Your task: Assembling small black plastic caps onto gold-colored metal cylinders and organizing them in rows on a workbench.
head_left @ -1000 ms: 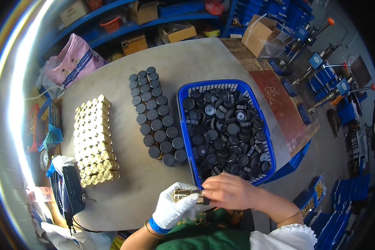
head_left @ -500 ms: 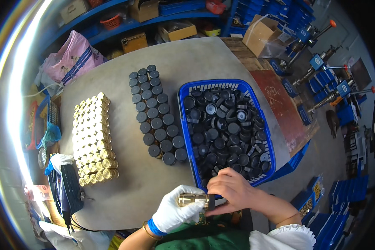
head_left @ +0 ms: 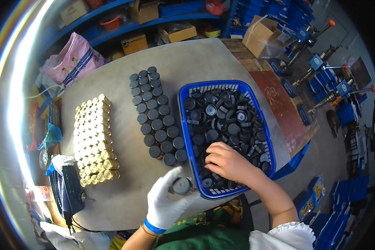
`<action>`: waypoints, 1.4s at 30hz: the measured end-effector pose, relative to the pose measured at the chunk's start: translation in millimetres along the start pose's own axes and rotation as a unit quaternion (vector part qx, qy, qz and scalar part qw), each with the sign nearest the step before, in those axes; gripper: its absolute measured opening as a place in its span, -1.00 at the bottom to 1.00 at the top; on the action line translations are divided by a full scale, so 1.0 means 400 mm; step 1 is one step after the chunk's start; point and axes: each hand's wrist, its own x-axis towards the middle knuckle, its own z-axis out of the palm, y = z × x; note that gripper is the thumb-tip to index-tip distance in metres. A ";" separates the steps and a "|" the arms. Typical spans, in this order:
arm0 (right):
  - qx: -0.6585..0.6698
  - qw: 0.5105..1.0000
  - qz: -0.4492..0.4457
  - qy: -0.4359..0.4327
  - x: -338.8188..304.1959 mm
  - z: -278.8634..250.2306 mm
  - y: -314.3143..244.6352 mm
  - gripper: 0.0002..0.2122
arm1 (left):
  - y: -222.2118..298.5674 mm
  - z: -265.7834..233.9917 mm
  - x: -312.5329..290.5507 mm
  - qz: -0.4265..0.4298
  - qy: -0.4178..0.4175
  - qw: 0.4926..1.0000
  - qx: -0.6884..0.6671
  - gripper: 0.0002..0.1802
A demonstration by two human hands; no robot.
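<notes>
My left hand (head_left: pixel 166 202), in a white glove, holds a brass cylinder upright beside the basket's near left corner. Only its round black cap (head_left: pixel 181 186) shows between thumb and fingers; the brass body is hidden. My bare right hand (head_left: pixel 227 162) reaches into the blue basket (head_left: pixel 186 143), its fingers curled down among many loose black caps (head_left: pixel 221 110). Its fingertips are hidden, so what they grip is unclear. Left of the basket stand rows of black-capped cylinders (head_left: pixel 157 124). Farther left is a block of uncapped brass cylinders (head_left: pixel 93 141).
A black power tool (head_left: pixel 65 189) with cables lies at the table's left edge. A pink bag (head_left: pixel 73 60) sits at the back left, near blue shelves with boxes. Right of the grey table (head_left: pixel 187 54) are a cardboard box (head_left: pixel 260 37) and several lever presses (head_left: pixel 316 62).
My right hand has left the cylinder and moved up into the basket of caps. My left hand has turned the cylinder upright, cap on top, and shifted slightly left.
</notes>
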 end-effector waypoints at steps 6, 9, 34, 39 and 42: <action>0.230 0.963 0.115 -0.079 -0.004 -0.032 -0.112 -0.47 | 0.001 0.015 0.000 -0.320 0.067 0.858 -0.397 -0.49; 0.268 0.955 0.083 -0.094 0.002 -0.045 -0.139 -0.26 | 0.009 0.018 0.003 -0.332 0.048 0.839 -0.428 -0.57; 0.122 0.983 -0.138 -0.008 0.006 -0.063 -0.134 -0.66 | 0.027 -0.015 -0.004 -0.413 -0.014 0.795 -0.444 -0.52; 0.145 0.981 0.014 -0.129 -0.031 -0.034 -0.104 -0.68 | 0.050 0.001 -0.023 -0.247 -0.005 0.914 -0.323 -0.54; 0.157 0.987 -0.012 -0.029 -0.014 -0.024 -0.125 -0.67 | 0.040 0.001 -0.023 -0.275 0.000 0.902 -0.333 -0.46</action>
